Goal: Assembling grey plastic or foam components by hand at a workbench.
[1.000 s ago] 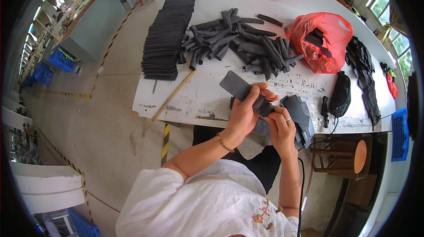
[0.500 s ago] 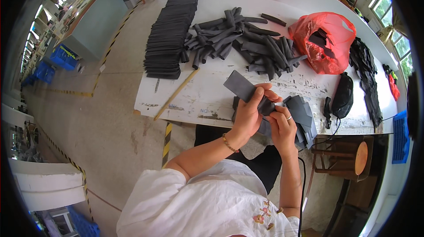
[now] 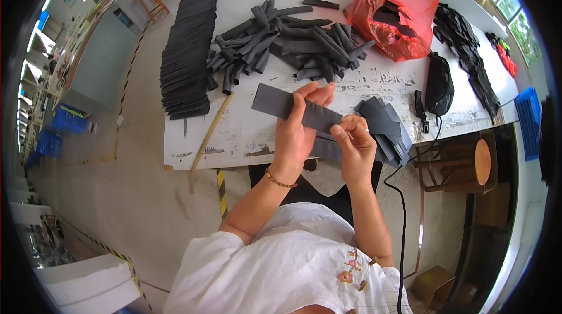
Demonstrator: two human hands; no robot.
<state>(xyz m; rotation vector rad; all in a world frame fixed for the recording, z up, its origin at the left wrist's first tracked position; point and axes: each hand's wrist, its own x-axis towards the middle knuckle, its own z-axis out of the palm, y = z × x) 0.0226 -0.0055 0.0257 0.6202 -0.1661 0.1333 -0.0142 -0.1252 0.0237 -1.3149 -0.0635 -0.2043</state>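
A flat dark grey strip of fabric-like material (image 3: 272, 101) is stretched between my hands above the table's near edge. My left hand (image 3: 297, 129) holds its middle, thumb on top and fingers behind. The strip's left end sticks out past that thumb. My right hand (image 3: 356, 149) pinches the right end between thumb and fingertips. Beside my right hand lies a fanned pile of similar flat strips (image 3: 383, 123). More flat dark pieces (image 3: 325, 147) show below the held strip, partly hidden by my hands.
A long, neat stack of dark strips (image 3: 188, 50) stands at the table's left, beside a loose heap of rolled strips (image 3: 304, 41). A yellowish stick (image 3: 209, 135) overhangs the front edge. Rightward are a red plastic bag (image 3: 410, 44), a black pouch (image 3: 439, 82) and a cable (image 3: 404, 226).
The strip was bent and bunched between my hands; now it is drawn out flat. My right hand has moved down its length to the end. The whole view has shifted.
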